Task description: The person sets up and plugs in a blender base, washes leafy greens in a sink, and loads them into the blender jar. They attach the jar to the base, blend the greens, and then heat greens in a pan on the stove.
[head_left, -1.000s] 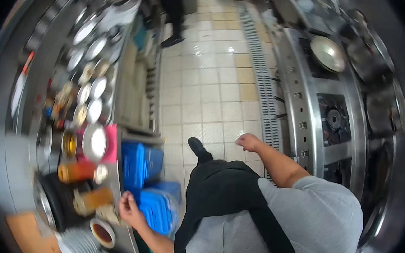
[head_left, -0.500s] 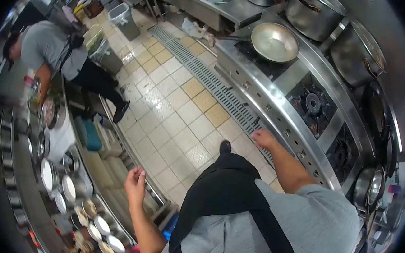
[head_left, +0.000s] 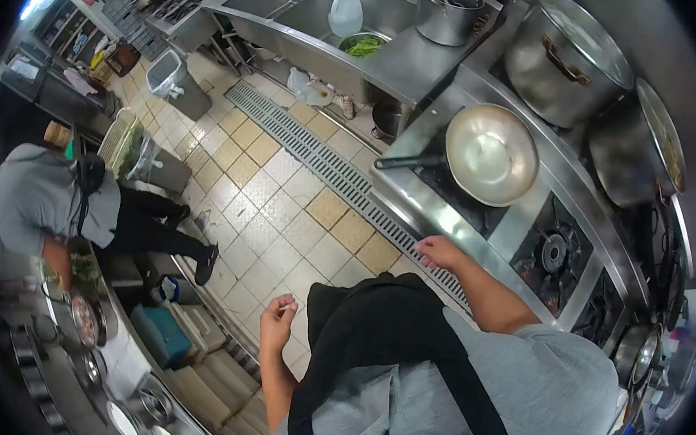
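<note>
My left hand [head_left: 278, 320] hangs over the tiled floor, its fingers loosely curled together, and I see nothing in it. Loosely closed too, my right hand [head_left: 438, 252] is held by the front edge of the stove [head_left: 517, 251], with no object visible in it. Nearest to that hand is a wide frying pan [head_left: 492, 155] on a burner, its dark handle [head_left: 408, 162] pointing left toward the aisle. Neither hand touches the pan. Farther right, a bare gas burner [head_left: 554, 250] shows beside the pan.
Large stockpots [head_left: 568, 63] line the stove's back. Beyond it, a steel sink [head_left: 286, 16] contains a plastic jug [head_left: 346, 14] and a pot of greens [head_left: 365, 45]. At the left counter a co-worker [head_left: 55, 194] bends over food. A floor drain [head_left: 321, 146] and bins [head_left: 180, 86] lie ahead.
My view has moved forward along the aisle; the pan appears closer, and the sink with its greens shows more fully. My left hand has swung inward to the right. The co-worker bends lower.
</note>
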Demonstrator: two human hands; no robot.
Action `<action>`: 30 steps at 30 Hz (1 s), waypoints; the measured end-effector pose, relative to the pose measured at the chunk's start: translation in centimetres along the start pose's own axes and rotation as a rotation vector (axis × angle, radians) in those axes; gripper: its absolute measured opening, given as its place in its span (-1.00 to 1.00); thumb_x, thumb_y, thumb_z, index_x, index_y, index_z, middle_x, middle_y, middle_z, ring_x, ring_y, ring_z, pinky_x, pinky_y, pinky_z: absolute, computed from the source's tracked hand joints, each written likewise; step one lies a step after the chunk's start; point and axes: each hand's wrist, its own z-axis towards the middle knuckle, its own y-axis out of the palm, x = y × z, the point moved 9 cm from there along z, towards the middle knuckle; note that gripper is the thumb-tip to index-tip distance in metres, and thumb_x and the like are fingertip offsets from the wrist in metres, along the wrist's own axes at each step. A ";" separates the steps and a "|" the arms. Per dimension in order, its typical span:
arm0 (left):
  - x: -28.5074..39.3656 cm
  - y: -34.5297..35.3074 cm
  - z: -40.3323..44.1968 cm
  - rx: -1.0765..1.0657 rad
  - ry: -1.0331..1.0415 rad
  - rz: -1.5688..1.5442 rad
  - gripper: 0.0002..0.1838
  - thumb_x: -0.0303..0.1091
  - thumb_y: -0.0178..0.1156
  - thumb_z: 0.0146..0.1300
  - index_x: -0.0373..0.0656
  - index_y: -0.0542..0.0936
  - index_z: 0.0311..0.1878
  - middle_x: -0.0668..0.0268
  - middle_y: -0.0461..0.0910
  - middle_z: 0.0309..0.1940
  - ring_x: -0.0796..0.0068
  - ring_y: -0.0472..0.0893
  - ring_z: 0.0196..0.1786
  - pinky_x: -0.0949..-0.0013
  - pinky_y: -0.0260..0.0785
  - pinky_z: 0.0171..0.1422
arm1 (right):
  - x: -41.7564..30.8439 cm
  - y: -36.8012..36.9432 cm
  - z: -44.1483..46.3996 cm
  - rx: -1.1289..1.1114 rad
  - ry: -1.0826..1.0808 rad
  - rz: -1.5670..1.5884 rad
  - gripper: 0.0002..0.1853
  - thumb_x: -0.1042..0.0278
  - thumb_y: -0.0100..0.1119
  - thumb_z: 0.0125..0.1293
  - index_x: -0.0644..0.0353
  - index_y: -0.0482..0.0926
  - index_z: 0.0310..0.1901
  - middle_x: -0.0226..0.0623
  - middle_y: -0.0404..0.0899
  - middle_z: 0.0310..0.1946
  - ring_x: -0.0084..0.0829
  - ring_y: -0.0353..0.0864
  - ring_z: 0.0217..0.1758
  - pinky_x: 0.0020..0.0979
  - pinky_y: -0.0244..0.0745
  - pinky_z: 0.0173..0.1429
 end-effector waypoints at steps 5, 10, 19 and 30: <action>0.3 -3.1 11.2 -0.047 -0.048 0.078 -0.69 -0.34 0.27 0.27 -0.30 0.58 0.02 0.31 0.63 -0.17 0.55 0.56 -0.15 0.45 0.42 -0.04 | -5.0 1.4 4.3 -0.063 0.037 0.117 -0.62 0.03 0.15 0.37 0.23 0.57 -0.10 -0.31 0.63 -0.27 -0.47 0.65 -0.35 -0.44 0.54 -0.30; 14.0 -0.6 27.2 -0.279 0.174 0.169 -0.74 -0.47 0.15 0.31 -0.36 0.54 0.03 0.33 0.61 -0.18 0.57 0.54 -0.13 0.48 0.38 0.06 | -5.6 2.4 3.9 -0.045 0.155 0.322 -0.61 0.02 0.12 0.38 0.25 0.57 -0.11 -0.23 0.67 -0.25 -0.40 0.69 -0.27 -0.39 0.58 -0.21; 37.5 12.5 48.6 -0.578 0.454 0.206 -0.66 -0.30 0.22 0.29 -0.27 0.54 0.06 0.36 0.60 -0.13 0.58 0.55 -0.10 0.48 0.37 0.01 | -9.7 0.3 1.0 0.387 0.147 1.036 -0.62 0.11 -0.08 0.46 0.33 0.50 -0.11 -0.07 0.64 -0.29 -0.14 0.68 -0.24 -0.18 0.59 -0.10; 38.3 28.3 74.6 -0.430 -0.067 0.286 -0.59 -0.16 0.24 0.25 -0.09 0.51 0.12 0.38 0.59 -0.14 0.39 0.56 -0.21 0.35 0.43 -0.14 | -19.8 -1.7 3.2 0.854 -0.212 1.817 -0.36 -0.35 0.00 0.30 0.13 0.50 0.05 -0.25 0.63 -0.24 -0.39 0.57 -0.33 -0.30 0.55 -0.20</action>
